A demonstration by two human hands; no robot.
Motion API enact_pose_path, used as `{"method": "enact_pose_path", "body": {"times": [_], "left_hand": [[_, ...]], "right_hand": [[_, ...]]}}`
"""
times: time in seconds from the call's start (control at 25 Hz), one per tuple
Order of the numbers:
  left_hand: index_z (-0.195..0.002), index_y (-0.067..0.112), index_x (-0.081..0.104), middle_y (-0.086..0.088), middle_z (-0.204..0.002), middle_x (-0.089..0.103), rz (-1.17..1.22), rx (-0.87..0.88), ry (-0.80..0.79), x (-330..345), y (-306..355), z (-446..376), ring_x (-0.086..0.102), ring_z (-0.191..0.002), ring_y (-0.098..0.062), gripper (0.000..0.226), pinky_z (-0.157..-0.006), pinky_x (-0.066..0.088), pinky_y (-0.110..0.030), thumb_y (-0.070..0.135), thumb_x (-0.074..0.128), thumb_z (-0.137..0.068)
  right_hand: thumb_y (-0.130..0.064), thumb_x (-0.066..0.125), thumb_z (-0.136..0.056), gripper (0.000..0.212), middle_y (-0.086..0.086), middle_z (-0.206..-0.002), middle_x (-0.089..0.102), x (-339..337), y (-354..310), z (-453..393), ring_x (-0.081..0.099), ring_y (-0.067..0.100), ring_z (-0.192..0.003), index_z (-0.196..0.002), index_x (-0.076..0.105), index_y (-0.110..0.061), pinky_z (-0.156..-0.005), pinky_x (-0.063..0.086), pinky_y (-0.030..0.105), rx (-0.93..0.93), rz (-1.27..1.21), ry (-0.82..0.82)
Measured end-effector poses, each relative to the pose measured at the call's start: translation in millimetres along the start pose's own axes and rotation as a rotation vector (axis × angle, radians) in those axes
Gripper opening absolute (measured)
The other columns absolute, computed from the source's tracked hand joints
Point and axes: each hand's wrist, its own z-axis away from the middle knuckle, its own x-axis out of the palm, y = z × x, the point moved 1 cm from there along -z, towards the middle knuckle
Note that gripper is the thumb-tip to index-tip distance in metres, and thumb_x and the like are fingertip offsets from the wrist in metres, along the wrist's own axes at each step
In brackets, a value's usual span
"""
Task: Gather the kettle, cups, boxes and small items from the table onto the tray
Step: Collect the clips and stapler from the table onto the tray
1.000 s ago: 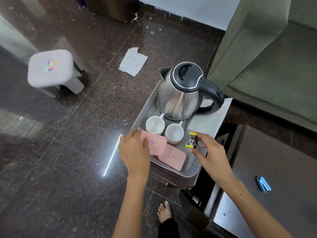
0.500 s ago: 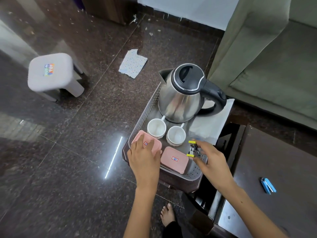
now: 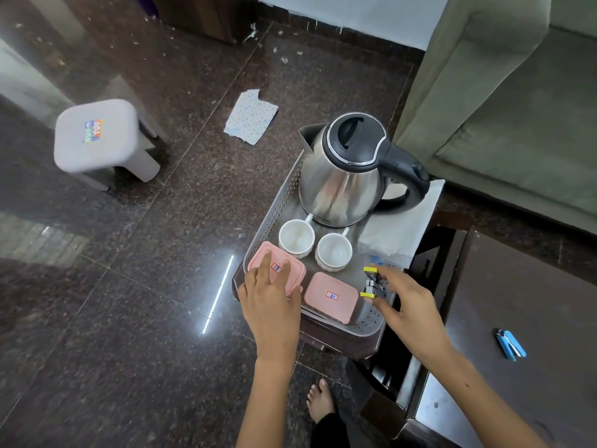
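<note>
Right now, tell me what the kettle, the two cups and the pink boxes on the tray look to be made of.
Kettle: polished steel body, judging by its mirror reflections; matte black lid and handle, probably plastic.
Cups: glossy white, likely ceramic, though glazed plastic cannot be ruled out.
Pink boxes: smooth, dull-sheen lids, probably plastic.
Tray: perforated grey, metal or plastic unclear.

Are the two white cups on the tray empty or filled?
Empty. Both white cups stand upright on the tray, and their bare white bottoms are visible.
</note>
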Motion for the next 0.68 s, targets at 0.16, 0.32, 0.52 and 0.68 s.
{"method": "enact_pose_path", "body": {"times": [0.16, 0.32, 0.52, 0.68], "left_hand": [[-0.108, 0.017, 0.067, -0.012, -0.127, 0.059, -0.012, 0.013, 0.003, 1.4, 0.7, 0.4, 0.053, -0.109, -0.037, 0.054, -0.084, 0.043, -0.046, 0.015, 0.083, -0.057], [-0.103, 0.012, 0.062, -0.016, -0.125, 0.057, -0.024, 0.020, 0.024, 6.3, 8.5, -4.1, 0.054, -0.106, -0.037, 0.048, -0.084, 0.040, -0.042, 0.012, 0.081, -0.059], [-0.112, 0.010, 0.059, -0.018, -0.131, 0.053, 0.083, 0.026, 0.038, 10.5, 13.5, -0.6, 0.051, -0.108, -0.037, 0.045, -0.084, 0.047, -0.043, 0.018, 0.075, -0.071], [-0.114, 0.010, 0.059, -0.018, -0.132, 0.052, 0.083, 0.053, 0.030, 12.4, 15.3, 5.1, 0.051, -0.106, -0.036, 0.046, -0.085, 0.046, -0.043, 0.013, 0.075, -0.071]], "right_hand": [[-0.006, 0.073, -0.078, 0.050, -0.012, -0.109, 0.059, 2.5, -1.2, 1.1, 0.055, -0.001, -0.098, -0.124, 0.058, -0.020, -0.086, 0.037, 0.006, -0.019, 0.000, 0.017], [-0.005, 0.072, -0.078, 0.051, -0.013, -0.109, 0.058, 3.7, -2.0, 0.8, 0.053, -0.004, -0.096, -0.124, 0.058, -0.020, -0.086, 0.034, -0.001, -0.019, -0.005, 0.024], [-0.001, 0.071, -0.078, 0.051, -0.014, -0.109, 0.057, 5.2, -0.2, 2.4, 0.056, 0.000, -0.093, -0.124, 0.058, -0.020, -0.085, 0.037, 0.005, -0.015, -0.018, 0.029], [0.000, 0.071, -0.077, 0.051, -0.009, -0.110, 0.061, 3.3, 4.9, 0.0, 0.055, 0.000, -0.096, -0.123, 0.058, -0.018, -0.087, 0.038, 0.010, -0.037, 0.012, 0.025]]}}
